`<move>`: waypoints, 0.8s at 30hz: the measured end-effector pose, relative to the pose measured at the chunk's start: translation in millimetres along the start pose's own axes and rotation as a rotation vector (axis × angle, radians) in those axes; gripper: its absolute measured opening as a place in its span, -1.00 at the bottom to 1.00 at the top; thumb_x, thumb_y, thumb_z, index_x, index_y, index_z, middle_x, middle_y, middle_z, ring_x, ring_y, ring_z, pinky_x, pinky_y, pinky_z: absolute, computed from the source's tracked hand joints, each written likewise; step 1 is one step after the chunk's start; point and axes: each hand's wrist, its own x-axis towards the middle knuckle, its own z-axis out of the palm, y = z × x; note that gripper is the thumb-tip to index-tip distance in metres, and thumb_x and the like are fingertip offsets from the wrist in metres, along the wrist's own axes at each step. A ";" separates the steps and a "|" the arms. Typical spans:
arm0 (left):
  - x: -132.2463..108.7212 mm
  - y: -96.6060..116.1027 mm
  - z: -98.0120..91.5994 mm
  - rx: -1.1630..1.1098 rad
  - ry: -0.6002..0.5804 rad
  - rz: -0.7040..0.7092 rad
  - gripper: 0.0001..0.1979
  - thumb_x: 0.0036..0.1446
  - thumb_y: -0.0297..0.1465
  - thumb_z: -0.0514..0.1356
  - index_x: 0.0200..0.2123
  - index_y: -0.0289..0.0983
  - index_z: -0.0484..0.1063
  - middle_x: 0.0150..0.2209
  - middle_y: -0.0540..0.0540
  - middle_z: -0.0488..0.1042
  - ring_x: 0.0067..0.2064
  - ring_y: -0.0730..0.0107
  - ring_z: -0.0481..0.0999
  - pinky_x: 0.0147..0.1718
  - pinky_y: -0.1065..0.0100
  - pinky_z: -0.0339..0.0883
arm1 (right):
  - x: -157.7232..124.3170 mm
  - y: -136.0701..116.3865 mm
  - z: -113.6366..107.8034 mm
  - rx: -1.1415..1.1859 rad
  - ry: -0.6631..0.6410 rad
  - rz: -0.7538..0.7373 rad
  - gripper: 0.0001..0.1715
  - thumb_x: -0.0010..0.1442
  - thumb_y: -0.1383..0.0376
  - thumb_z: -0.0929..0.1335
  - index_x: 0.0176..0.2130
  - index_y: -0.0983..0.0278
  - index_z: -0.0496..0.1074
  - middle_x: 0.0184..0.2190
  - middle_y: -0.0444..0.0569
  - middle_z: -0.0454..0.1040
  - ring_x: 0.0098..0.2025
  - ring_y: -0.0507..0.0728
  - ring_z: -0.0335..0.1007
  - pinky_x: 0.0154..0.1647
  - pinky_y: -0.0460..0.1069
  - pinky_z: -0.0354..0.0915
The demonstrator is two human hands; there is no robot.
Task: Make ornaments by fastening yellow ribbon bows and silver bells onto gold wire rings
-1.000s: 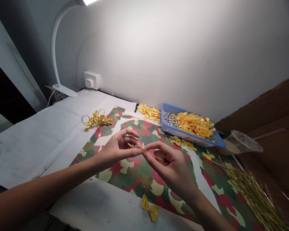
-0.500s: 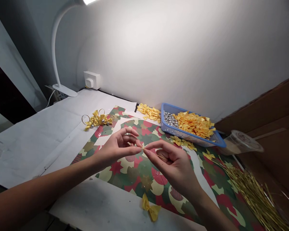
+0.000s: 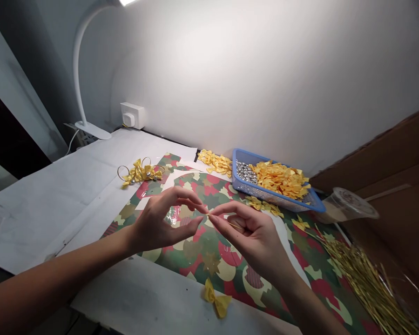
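Note:
My right hand [image 3: 254, 232] pinches a thin gold wire tie [image 3: 234, 225] between thumb and forefinger. One end of the tie shows at the fingertips; a stretch of it runs back toward the palm. My left hand [image 3: 164, 218] is open beside it, its thumb lowered away from the fingers, the forefinger tip touching the end of the tie. Both hands are above a camouflage-like patterned mat [image 3: 192, 253]. Near the front edge lies one yellow ribbon bow [image 3: 217, 300]. To the left sits a cluster of finished bows with bells and wire loops [image 3: 141, 173].
A blue basket [image 3: 275, 201] holds yellow bows and silver bells. Loose bows [image 3: 214, 162] lie left of it, more [image 3: 263, 205] in front. At right are a bundle of gold ties [image 3: 366, 284] and a tilted clear plastic cup [image 3: 352, 204]. A white lamp [image 3: 77, 70] stands back left.
My left thumb has dropped away from the forefinger, opening the left pinch. My right hand keeps its pinch on the tie in nearly the same place.

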 end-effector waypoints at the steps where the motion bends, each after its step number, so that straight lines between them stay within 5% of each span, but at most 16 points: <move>1: -0.3 -0.3 0.5 0.007 0.001 0.005 -0.78 0.08 -0.50 0.26 -0.22 -0.21 0.30 -0.32 -0.07 0.57 -0.29 0.35 0.59 -0.29 0.28 0.50 | -0.2 -0.1 -0.2 -0.003 -0.003 0.000 -0.74 0.18 0.12 0.34 -0.33 0.27 0.44 -0.70 -0.32 -0.14 -0.66 -0.06 -0.26 -0.67 -0.09 -0.20; 11: 0.9 -0.8 1.5 -0.033 0.074 -0.127 -0.83 0.03 -0.48 0.28 -0.32 -0.19 0.34 -0.39 -0.03 0.56 -0.35 0.34 0.57 -0.34 0.23 0.47 | 1.1 -0.7 -1.8 -0.032 -0.019 -0.006 -0.75 0.18 0.12 0.34 -0.33 0.26 0.45 -0.69 -0.32 -0.14 -0.66 -0.05 -0.24 -0.66 -0.09 -0.16; 18: 1.8 -0.5 1.2 -0.054 0.037 -0.057 -0.76 0.10 -0.50 0.25 -0.23 -0.18 0.25 -0.33 -0.02 0.52 -0.28 0.39 0.53 -0.29 0.30 0.37 | 1.2 -2.0 -2.9 -0.032 -0.007 -0.029 -0.79 0.18 0.16 0.34 -0.34 0.27 0.45 -0.69 -0.31 -0.14 -0.66 -0.06 -0.25 -0.65 -0.09 -0.19; 24: -1.4 -2.2 4.8 -0.312 -0.097 -0.379 -0.69 0.06 -0.40 0.29 -0.18 -0.20 0.22 -0.29 -0.02 0.47 -0.21 0.37 0.45 -0.24 0.31 0.25 | 0.1 1.9 0.7 -0.037 0.019 -0.052 -0.78 0.19 0.16 0.34 -0.34 0.26 0.44 -0.69 -0.31 -0.14 -0.66 -0.06 -0.25 -0.67 -0.09 -0.21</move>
